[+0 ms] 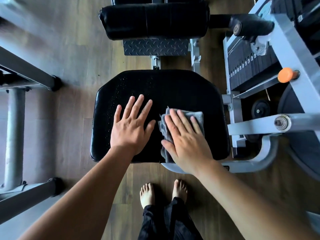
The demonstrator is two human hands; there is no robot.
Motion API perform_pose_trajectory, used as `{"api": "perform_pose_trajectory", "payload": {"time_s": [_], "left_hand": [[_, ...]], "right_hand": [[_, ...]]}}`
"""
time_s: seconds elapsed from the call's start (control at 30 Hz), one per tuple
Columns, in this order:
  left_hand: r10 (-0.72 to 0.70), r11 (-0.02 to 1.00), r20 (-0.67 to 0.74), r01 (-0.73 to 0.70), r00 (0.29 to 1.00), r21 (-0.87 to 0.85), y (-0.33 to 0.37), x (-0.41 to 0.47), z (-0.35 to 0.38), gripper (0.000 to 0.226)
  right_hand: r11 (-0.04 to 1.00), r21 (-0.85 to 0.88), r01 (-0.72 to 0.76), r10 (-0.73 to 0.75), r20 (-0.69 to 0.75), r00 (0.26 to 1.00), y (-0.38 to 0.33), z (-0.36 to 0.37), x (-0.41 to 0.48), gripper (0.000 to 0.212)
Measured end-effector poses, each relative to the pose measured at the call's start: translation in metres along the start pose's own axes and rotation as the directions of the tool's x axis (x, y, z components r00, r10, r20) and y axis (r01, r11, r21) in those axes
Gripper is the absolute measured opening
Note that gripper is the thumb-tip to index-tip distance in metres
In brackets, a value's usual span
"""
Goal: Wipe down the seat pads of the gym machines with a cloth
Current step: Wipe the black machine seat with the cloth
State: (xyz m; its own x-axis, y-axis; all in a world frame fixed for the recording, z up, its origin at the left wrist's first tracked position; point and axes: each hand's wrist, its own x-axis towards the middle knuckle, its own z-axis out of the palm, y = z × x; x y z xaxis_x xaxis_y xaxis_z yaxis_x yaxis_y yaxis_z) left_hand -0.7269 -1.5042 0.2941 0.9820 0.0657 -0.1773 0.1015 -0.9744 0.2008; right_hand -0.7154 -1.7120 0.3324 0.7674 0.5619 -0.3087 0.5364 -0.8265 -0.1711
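A black padded seat pad (173, 89) of a gym machine fills the middle of the view, with small droplets across its left part. My left hand (131, 125) lies flat on the pad's left half, fingers straight and spread. My right hand (187, 141) presses flat on a folded grey cloth (197, 115) on the pad's right half. The cloth shows beyond my fingertips and along my thumb side, down to the pad's near edge. A second black pad (155, 21) sits farther away at the top.
A grey machine frame (294, 52) with a weight stack (245, 66) and an orange knob (285, 75) stands at the right. A checker-plate footrest (155, 47) lies beyond the seat. Another machine's grey bars (13, 135) run along the left. My bare feet (147, 194) stand on the wooden floor.
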Motion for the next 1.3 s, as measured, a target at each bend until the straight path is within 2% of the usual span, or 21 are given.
{"api": "perform_pose_trajectory", "payload": {"time_s": [0.1, 0.23, 0.3, 0.33, 0.43, 0.57, 0.63, 0.73, 0.87, 0.93, 1.07, 1.17, 1.23, 1.3], "left_hand": [[-0.005, 1.000, -0.002, 0.005, 1.000, 0.004, 0.000, 0.000, 0.000, 0.065], [-0.006, 1.000, -0.015, 0.006, 1.000, 0.012, 0.000, 0.000, 0.002, 0.065], [-0.005, 1.000, -0.018, 0.005, 1.000, 0.010, -0.001, 0.000, 0.002, 0.065], [-0.004, 1.000, -0.013, 0.005, 1.000, 0.008, -0.001, 0.001, 0.002, 0.065], [-0.004, 1.000, 0.000, 0.004, 1.000, 0.012, -0.001, 0.000, 0.000, 0.066], [-0.001, 1.000, -0.005, 0.001, 1.000, 0.008, 0.000, 0.000, -0.001, 0.065], [-0.004, 1.000, -0.005, 0.004, 1.000, 0.014, 0.000, 0.000, -0.001, 0.066], [-0.001, 1.000, -0.008, 0.001, 1.000, 0.021, 0.001, 0.000, 0.000, 0.066], [-0.011, 0.999, -0.014, 0.011, 1.000, 0.039, 0.000, 0.000, 0.000, 0.065], [-0.011, 0.999, -0.016, 0.012, 1.000, 0.042, 0.000, 0.000, 0.000, 0.065], [-0.007, 0.999, -0.012, 0.008, 1.000, 0.034, 0.002, 0.000, -0.001, 0.066], [-0.013, 0.999, -0.002, 0.013, 1.000, 0.042, 0.002, 0.000, -0.001, 0.066], [-0.013, 0.999, 0.001, 0.013, 1.000, 0.044, 0.002, 0.000, -0.001, 0.066], [-0.014, 0.999, 0.000, 0.014, 1.000, 0.047, 0.001, 0.000, -0.001, 0.066]], "right_hand": [[1.000, 0.022, -0.021, 0.021, -0.014, 1.000, 0.023, -0.009, 0.029, 0.069], [0.978, 0.018, -0.209, 0.209, -0.011, 0.978, 0.061, -0.036, 0.144, 0.068], [0.962, 0.042, -0.270, 0.271, 0.000, 0.963, 0.055, -0.037, 0.164, 0.069], [0.961, 0.057, -0.270, 0.272, -0.016, 0.962, 0.044, -0.033, 0.156, 0.070], [0.989, 0.030, -0.143, 0.145, -0.088, 0.986, 0.007, -0.011, 0.078, 0.072], [1.000, 0.004, -0.005, 0.005, -0.021, 1.000, -0.004, 0.006, -0.012, 0.070], [1.000, 0.007, -0.014, 0.014, -0.038, 0.999, 0.016, 0.000, 0.008, 0.068], [0.985, 0.024, -0.173, 0.175, -0.088, 0.981, 0.052, -0.021, 0.093, 0.068], [0.942, 0.055, -0.331, 0.334, -0.044, 0.942, 0.066, -0.036, 0.165, 0.070], [0.951, 0.070, -0.302, 0.307, -0.065, 0.950, 0.047, -0.028, 0.148, 0.071], [0.998, 0.028, -0.055, 0.057, -0.076, 0.995, 0.010, -0.007, 0.042, 0.074], [0.999, -0.009, 0.049, -0.049, -0.010, 0.999, 0.030, -0.001, -0.011, 0.072], [1.000, -0.012, 0.001, -0.001, -0.009, 1.000, 0.068, -0.006, 0.004, 0.070], [0.990, -0.008, -0.144, 0.144, -0.041, 0.989, 0.101, -0.016, 0.048, 0.069]]}}
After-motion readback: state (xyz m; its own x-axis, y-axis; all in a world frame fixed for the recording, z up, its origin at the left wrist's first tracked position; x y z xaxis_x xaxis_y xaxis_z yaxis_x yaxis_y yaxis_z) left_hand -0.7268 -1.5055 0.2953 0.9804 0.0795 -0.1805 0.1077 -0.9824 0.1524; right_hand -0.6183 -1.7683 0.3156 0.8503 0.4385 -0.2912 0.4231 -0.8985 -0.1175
